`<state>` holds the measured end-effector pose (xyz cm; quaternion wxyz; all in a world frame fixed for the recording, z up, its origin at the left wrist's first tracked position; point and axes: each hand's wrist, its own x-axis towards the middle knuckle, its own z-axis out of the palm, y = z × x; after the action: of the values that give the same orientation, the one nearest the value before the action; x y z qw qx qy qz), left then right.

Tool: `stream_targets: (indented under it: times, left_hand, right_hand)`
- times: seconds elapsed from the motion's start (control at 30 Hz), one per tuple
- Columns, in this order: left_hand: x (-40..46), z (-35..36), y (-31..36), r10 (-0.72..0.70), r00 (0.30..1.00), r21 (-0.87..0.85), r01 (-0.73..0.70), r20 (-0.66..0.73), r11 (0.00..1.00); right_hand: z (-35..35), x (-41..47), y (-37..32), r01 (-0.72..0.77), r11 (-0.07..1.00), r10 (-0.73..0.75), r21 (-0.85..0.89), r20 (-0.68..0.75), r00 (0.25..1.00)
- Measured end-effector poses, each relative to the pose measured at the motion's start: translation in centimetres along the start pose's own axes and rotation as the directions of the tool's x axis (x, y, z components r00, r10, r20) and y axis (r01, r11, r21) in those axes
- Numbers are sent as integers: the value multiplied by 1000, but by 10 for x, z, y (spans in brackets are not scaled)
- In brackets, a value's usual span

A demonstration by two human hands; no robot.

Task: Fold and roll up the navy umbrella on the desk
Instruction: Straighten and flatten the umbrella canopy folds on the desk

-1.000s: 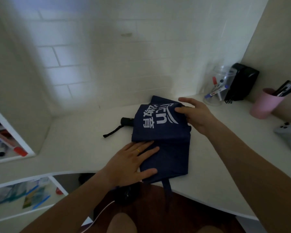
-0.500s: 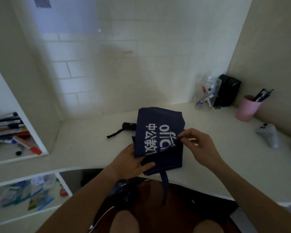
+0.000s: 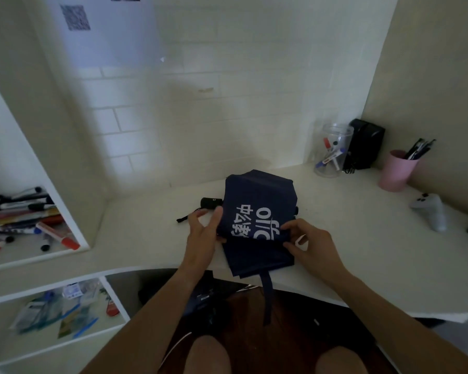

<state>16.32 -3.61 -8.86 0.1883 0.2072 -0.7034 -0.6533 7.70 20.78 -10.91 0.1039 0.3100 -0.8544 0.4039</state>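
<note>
navy umbrella (image 3: 260, 206) fabric, flat-folded | left hand (image 3: 203, 233) gripping edge | right hand (image 3: 312, 242) seemingly pinching fold

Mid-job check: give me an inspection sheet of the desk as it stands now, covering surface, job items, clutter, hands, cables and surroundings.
Surface: white desk, curved front edge.
Job's things: navy umbrella lying partly folded, white print up; black handle with wrist cord to its left; strap hanging over the desk edge.
Clutter: clear jar of markers, black box, pink cup of pens, grey controller, all at right.
Hands: left hand has a grip on the fabric's left edge; right hand pinches a fold at right.
Cables: nothing seen.
Surroundings: tiled wall; shelf of markers at left.
</note>
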Motion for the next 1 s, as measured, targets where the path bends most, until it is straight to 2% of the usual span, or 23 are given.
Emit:
stream_targets:
  times: [0.07, 0.13, 0.23, 0.33, 0.43, 0.53, 0.6, 0.73, 0.8, 0.87, 0.93, 1.0]
  left_hand:
    - [9, 7, 11, -50, 998, -83, 52, 30, 995]
    - [13, 13, 11, -2, 997, -99, 9, 75, 995]
    - [22, 10, 0, 43, 995, -51, -38, 94, 998]
    - [32, -1, -9, 13, 973, -13, -11, 229, 1000]
    - [38, -6, -11, -7, 955, -14, 12, 296, 1000]
    - [44, -5, -10, -62, 954, -154, 112, 293, 982]
    - [44, -2, -9, -66, 960, -216, 128, 272, 968]
    - [38, 3, -16, 68, 974, -106, -46, 215, 993]
    - [38, 1, -21, 122, 968, -60, -111, 221, 992]
    - [39, -3, -22, 124, 959, -60, -113, 253, 992]
    - [40, -7, -23, 106, 949, -89, -83, 296, 993]
    - [41, -10, -24, 91, 940, -109, -57, 330, 992]
  right_hand:
    - [1, 2, -1, 1, 999, -1, -43, -6, 1000]
    - [2, 3, -1, -1, 996, -1, -87, -24, 1000]
    - [3, 5, 0, -11, 994, 2, -108, -84, 996]
    - [0, 5, 2, 4, 997, -15, -73, -154, 988]
    - [-2, 1, 3, 106, 990, -116, -91, -122, 986]
    - [-3, -6, 3, 174, 978, -177, -115, -16, 984]
    - [-3, -7, 1, 192, 974, -193, -121, 7, 981]
    - [-1, -7, -4, 206, 958, -213, -201, -12, 977]
    - [0, -7, -5, 183, 954, -199, -238, -48, 979]
    - [2, -8, -5, 150, 970, -168, -190, -85, 982]
    - [4, -8, -7, 57, 997, -63, -52, -122, 991]
    - [5, -5, -13, -99, 986, 118, 133, -139, 983]
